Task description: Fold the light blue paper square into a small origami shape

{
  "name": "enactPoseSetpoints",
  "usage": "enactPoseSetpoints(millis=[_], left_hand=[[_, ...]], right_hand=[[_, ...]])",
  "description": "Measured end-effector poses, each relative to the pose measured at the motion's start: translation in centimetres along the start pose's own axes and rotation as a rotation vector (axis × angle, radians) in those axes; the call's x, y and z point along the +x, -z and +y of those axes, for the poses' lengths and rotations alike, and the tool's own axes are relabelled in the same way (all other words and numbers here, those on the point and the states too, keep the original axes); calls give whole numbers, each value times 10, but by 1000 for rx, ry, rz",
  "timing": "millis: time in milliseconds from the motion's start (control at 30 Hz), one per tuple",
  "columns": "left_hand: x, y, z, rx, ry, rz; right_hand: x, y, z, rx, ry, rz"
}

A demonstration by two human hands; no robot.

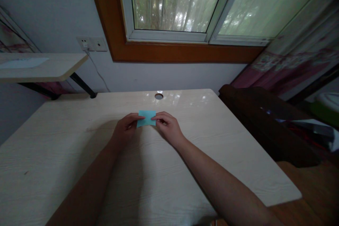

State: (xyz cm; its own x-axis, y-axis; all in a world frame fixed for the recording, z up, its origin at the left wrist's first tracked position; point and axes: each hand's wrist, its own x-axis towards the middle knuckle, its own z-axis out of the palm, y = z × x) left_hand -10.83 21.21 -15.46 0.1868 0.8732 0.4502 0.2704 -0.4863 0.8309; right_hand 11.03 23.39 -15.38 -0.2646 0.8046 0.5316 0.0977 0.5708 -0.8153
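A small turquoise piece of paper, like a sticky note, is held out between my two hands over the pale wood-grain desk. My left hand pinches its left edge, thumb on the face turned toward me. On the opposite edge, my right hand grips it the same way, thumb across the front and fingers behind. The paper looks almost flat, with its lower edge slightly bowed. Whether it touches the desk I cannot tell.
A round cable hole lies near the desk's back edge. To the left, a raised shelf on black legs bears a white sheet. A wall socket has a cord plugged in. Dark brown furniture stands at the right.
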Motion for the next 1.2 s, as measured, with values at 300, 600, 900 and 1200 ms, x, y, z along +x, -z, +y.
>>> enactPoseSetpoints(millis=[300, 600, 900, 1200], left_hand=[[4, -1, 0, 84, -70, -5], [0, -1, 0, 42, 39, -19], [-4, -5, -4, -122, 180, 15], [-2, -8, 1, 1, 168, 10]], right_hand=[[1, -4, -3, 85, -7, -80], [1, -2, -3, 58, -31, -86], [0, -4, -4, -2, -23, -110], [-1, -3, -3, -36, -7, -133]])
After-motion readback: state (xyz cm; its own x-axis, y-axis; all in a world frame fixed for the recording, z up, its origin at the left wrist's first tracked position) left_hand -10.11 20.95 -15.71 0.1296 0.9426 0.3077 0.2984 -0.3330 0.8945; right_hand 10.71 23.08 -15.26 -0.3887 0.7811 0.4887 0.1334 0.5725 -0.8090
